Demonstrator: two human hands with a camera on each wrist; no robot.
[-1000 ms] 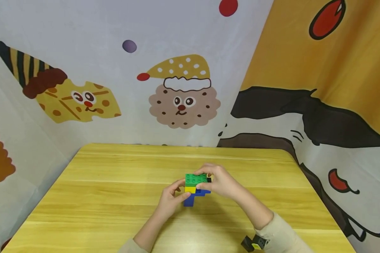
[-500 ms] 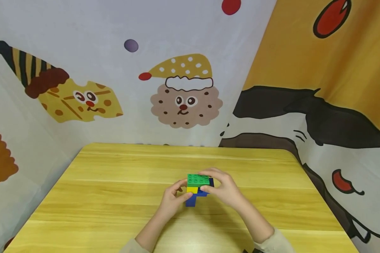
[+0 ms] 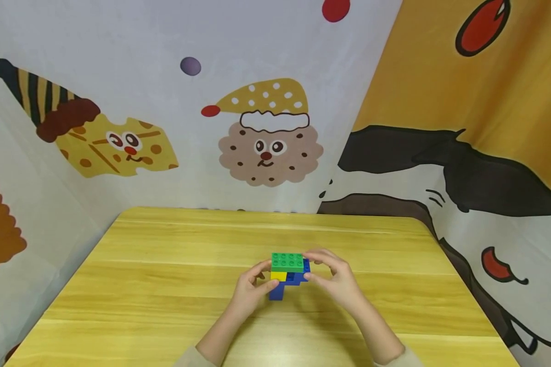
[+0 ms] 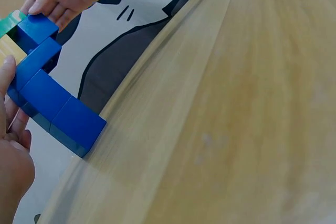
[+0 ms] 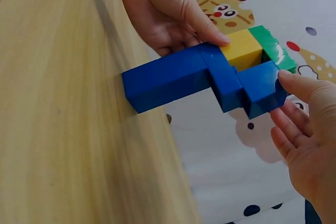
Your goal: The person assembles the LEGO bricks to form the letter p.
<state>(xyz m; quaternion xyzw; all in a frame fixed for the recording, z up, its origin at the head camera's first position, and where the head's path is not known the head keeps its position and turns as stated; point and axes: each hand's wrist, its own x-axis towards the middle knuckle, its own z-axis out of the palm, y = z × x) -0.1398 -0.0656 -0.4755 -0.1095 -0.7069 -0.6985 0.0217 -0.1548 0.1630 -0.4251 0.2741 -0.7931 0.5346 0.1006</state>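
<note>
A toy brick build stands upright on the table, with a blue column (image 3: 277,292) at its foot. Blue bricks step out to the right above the column, seen from below in the left wrist view. A yellow brick (image 5: 243,49) sits above them, and a green brick (image 3: 286,262) with studs tops it. My left hand (image 3: 249,289) holds the build by its left side, thumb against the yellow brick. My right hand (image 3: 341,280) pinches the outer blue brick (image 5: 264,88) between thumb and fingers, just beneath the green brick's right end.
The wooden table (image 3: 165,285) carries the build near its middle. Behind it hangs a cloth (image 3: 156,193) printed with cartoon figures, continuing along the right side.
My right hand has slid right, off the green brick and onto the outer blue brick. My left hand keeps its hold. Black pieces near the right sleeve have left the head view.
</note>
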